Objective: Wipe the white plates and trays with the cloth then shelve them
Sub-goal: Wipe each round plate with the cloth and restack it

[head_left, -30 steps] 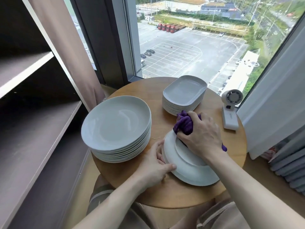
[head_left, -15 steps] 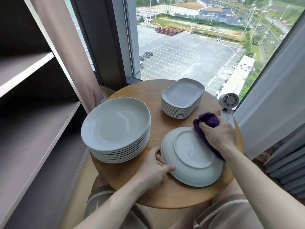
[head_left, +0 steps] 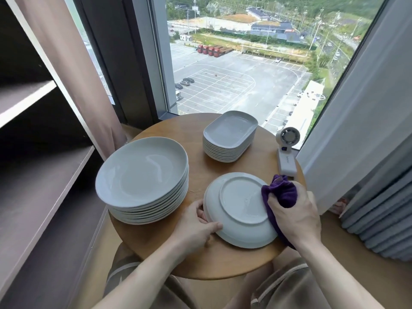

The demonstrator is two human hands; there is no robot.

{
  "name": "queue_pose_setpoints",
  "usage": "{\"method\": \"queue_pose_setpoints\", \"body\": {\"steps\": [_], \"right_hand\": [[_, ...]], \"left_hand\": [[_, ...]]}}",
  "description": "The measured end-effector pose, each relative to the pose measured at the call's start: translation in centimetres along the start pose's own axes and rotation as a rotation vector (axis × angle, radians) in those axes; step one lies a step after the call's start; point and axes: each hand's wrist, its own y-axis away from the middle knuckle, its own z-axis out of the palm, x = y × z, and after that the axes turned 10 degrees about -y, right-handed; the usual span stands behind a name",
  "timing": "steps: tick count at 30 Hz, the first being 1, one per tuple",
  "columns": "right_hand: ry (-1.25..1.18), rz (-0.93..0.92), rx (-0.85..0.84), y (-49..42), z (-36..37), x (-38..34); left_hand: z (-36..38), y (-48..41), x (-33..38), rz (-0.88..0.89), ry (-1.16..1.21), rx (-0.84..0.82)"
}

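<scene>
- Round wooden table (head_left: 156, 259) by the window carries an upside-down white round plate (head_left: 238, 210) between both hands.
- Left hand (head_left: 196, 228) grips its near-left rim, thumb on top.
- Right hand (head_left: 296, 215) clutches a bunched purple cloth (head_left: 282, 192) against its right edge.

1. Plates (head_left: 142, 172), 9 o'clock: plain white.
2. Trays (head_left: 230, 130), 12 o'clock: plain white.
3. Plate (head_left: 240, 210), 5 o'clock: white, no pattern.
4. Cloth (head_left: 283, 195), 3 o'clock: deep purple.
5. Surface (head_left: 196, 130): honey-brown wood.
6. Fan (head_left: 286, 152), 2 o'clock: white.
7. Shelf (head_left: 40, 186): dark grey-brown.
</scene>
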Motion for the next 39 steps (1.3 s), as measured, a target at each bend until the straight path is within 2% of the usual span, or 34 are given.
{"method": "queue_pose_setpoints", "body": {"steps": [3, 7, 11, 16, 21, 23, 32, 39], "right_hand": [[0.006, -0.067, 0.011, 1.2, 0.0, 0.0], [0.145, -0.234, 0.022, 2.2, 0.4, -0.8], [0.363, -0.352, -0.099, 2.1, 0.9, -2.2], [0.407, -0.287, -0.254, 2.6, 2.4, -5.1], [0.265, -0.354, -0.432, 5.4, 4.6, -7.7], [0.279, -0.389, -0.443, 5.9, 4.4, -7.6], [0.363, -0.342, -0.508, 3.8, -1.4, -5.0], [0.204, -0.290, -0.495, 3.1, -2.7, -4.6]], "left_hand": [[-0.2, 0.0, 0.2, -0.001, 0.004, -0.017], [-0.5, 0.2, 0.6, -0.017, 0.003, -0.018], [-0.6, 0.3, 0.6, -0.013, -0.013, -0.011], [-0.3, 0.8, 1.0, -0.017, 0.010, -0.030], [-0.4, 0.9, 1.1, -0.014, 0.000, -0.002], [-0.4, 0.9, 1.1, -0.021, 0.002, 0.002], [-0.5, 1.1, 1.4, -0.082, 0.071, -0.039], [-1.5, 1.5, 1.6, -0.103, 0.160, -0.138]]}}
